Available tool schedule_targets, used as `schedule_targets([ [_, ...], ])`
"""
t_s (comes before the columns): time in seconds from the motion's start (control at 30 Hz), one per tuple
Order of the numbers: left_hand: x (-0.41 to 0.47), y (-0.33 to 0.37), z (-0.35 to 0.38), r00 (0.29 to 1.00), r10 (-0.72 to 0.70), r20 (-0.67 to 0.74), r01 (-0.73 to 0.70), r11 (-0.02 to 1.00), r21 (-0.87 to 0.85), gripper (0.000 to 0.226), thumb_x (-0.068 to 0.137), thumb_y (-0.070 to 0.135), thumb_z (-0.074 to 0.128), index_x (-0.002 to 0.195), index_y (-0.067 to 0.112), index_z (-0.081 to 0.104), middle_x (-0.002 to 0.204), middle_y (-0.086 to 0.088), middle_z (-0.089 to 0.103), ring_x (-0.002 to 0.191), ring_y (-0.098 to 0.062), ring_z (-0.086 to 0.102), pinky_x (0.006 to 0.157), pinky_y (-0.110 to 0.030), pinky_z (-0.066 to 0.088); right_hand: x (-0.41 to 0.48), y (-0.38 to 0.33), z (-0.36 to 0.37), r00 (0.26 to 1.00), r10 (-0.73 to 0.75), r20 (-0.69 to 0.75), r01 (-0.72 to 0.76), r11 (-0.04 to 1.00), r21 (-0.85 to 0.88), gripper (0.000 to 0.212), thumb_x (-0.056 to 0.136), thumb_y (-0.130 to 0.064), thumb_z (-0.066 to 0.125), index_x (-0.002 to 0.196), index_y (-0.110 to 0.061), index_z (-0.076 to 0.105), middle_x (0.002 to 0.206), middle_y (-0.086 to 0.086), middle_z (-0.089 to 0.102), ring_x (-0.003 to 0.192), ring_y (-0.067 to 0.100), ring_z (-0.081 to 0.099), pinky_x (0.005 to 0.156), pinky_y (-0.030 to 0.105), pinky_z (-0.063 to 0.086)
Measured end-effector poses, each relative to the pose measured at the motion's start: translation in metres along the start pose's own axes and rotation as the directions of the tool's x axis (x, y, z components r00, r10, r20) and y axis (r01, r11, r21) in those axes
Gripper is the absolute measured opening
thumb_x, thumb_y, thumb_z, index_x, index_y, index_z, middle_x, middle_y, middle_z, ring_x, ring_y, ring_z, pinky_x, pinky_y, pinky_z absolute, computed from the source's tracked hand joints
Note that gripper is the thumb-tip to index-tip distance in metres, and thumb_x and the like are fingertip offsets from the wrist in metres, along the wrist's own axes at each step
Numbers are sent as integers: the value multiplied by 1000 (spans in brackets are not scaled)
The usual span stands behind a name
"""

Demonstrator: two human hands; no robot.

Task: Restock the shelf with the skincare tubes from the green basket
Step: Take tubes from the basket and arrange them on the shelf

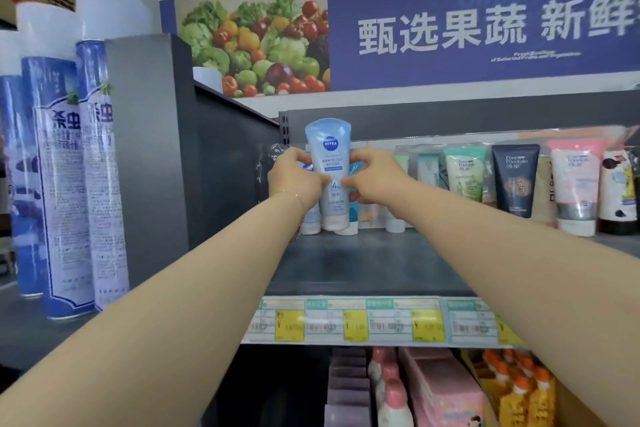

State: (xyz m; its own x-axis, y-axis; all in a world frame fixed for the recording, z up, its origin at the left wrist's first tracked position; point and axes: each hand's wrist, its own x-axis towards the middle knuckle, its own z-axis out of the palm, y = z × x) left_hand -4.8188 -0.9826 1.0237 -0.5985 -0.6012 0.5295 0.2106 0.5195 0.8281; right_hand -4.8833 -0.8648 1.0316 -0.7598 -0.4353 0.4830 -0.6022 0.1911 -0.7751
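One pale blue skincare tube (329, 167) is being held upright, cap down, at the centre of the frame, at the left end of the row on the shelf (363, 264). The left hand (294, 181) and right hand (374, 177) are pinching its middle from either side, fingers curled against it. It is probably light, soft-walled and glossy, so likely slippery and tippy on its small cap; gripping mid-body without squeezing hard looks sensible. Beyond it, other tubes (516, 181) are lining up toward the right, tall blue spray cans (62, 167) are standing at far left, and price labels (346, 322) are running along the edge below.
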Motion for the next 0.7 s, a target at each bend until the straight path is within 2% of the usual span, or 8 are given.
schedule_targets([
  [0.1,12,-7,0,999,-25,-31,26,999,37,24,79,9,75,90,22,58,104,-4,65,92,-24,68,85,-39,56,11,-3,12,996,83,32,-84,996,36,32,92,4,47,108,-19,63,98,13,67,81,25,64,53,22,51],
  [0.2,18,-18,-1,999,-32,-20,34,994,99,19,82,4,68,91,20,65,99,-5,67,84,-22,63,77,-31,55,20,0,26,984,164,74,-168,985,44,35,94,3,38,100,-24,59,109,17,70,80,24,58,63,29,50],
  [0.3,22,-31,0,998,-51,-37,56,986,156,20,82,0,57,95,6,71,99,-11,70,74,-23,54,73,-33,55,28,6,37,969,222,105,-227,973,40,41,94,2,34,125,-9,57,103,17,66,81,23,53,59,27,46],
  [0.4,24,-41,3,998,-58,-27,62,983,172,24,82,-1,49,93,2,69,101,-14,69,72,-22,45,66,-30,49,38,11,47,956,268,118,-272,962,27,43,91,2,33,124,-6,59,96,15,65,78,25,59,62,29,52],
  [0.47,26,-44,5,998,-55,-19,57,983,175,26,83,0,45,94,2,68,101,-15,68,73,-23,43,64,-25,43,46,15,53,953,275,128,-282,958,44,42,89,2,34,120,-5,61,92,12,64,75,27,60,66,32,53],
  [0.57,28,-47,6,999,-54,-4,54,982,184,26,85,0,45,97,3,67,105,-13,67,77,-24,46,67,-26,42,51,19,61,960,252,124,-261,963,64,39,89,2,37,117,-5,62,89,11,63,69,24,58,70,34,54],
  [0.63,29,-49,7,998,-60,14,56,978,199,22,86,0,47,97,3,65,109,-13,66,82,-25,50,70,-27,43,51,22,64,965,225,136,-235,970,65,38,90,2,37,116,-7,64,87,8,64,65,20,58,64,29,55],
  [0.7,30,-52,8,998,-66,24,59,976,209,21,86,0,48,99,4,63,112,-14,65,92,-30,56,76,-30,46,51,24,66,966,212,149,-223,973,61,38,91,1,37,116,-10,64,94,9,68,67,19,60,58,26,54],
])
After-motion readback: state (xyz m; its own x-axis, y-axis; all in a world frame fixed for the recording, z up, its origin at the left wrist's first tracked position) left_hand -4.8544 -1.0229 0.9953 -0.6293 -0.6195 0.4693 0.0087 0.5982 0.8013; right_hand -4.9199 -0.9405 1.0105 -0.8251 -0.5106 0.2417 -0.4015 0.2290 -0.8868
